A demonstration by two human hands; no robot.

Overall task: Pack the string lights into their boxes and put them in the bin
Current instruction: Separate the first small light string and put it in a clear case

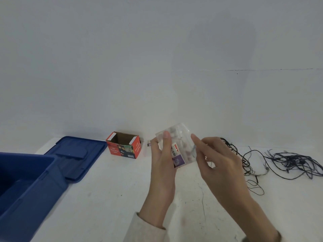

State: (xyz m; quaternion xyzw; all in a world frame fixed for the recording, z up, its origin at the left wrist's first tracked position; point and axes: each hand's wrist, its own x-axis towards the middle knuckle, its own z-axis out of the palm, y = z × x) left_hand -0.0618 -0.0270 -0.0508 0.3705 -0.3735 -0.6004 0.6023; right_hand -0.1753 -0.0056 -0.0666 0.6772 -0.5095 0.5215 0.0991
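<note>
Above the desk (113, 198): clear packet (181, 142), held between both hands
Left hand (162, 165): grips its left side, thumb in front
Right hand (222, 163): pinches its right edge
String lights (293, 159): dark tangle on the desk, right
Red box (125, 148): open, near the wall
Bin (29, 186): far left

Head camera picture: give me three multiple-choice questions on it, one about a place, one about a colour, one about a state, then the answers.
1. The lid lies:
A. flat beside the bin
B. closed on the bin
C. leaning on the wall

2. The bin is:
A. green
B. blue
C. white

3. The top of the box is:
A. taped shut
B. crushed
C. open

Answers:
1. A, the lid lies flat on the table next to the bin.
2. B, its walls are plainly blue.
3. C, the flaps stand up and the brown inside shows.
</note>
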